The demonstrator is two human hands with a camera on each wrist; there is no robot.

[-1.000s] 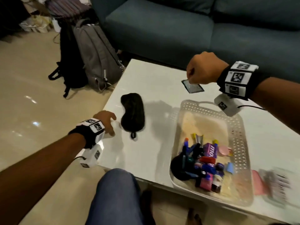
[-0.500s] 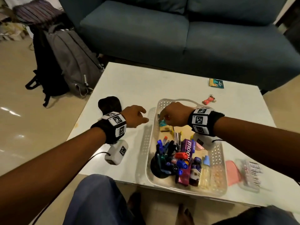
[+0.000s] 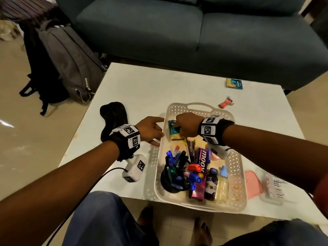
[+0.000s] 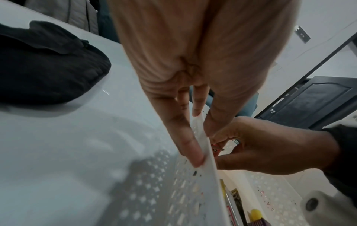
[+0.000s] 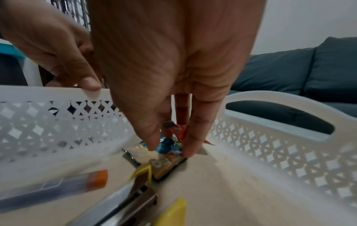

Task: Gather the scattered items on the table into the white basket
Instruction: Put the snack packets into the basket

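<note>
Inside the white basket (image 3: 237,158), at the table's (image 3: 142,86) near edge, the right hand (image 3: 186,126) pinches a blue packet (image 3: 173,129); the left hand (image 3: 149,130) grips its left rim. A black sock (image 3: 113,114) lies left; two wrappers (image 3: 225,102) sit toward the far right corner.

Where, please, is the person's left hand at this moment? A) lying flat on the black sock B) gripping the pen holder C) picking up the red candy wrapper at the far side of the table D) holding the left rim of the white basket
D: the left hand has its fingers on either side of the left rim of the white basket, apart from the black sock.
</note>
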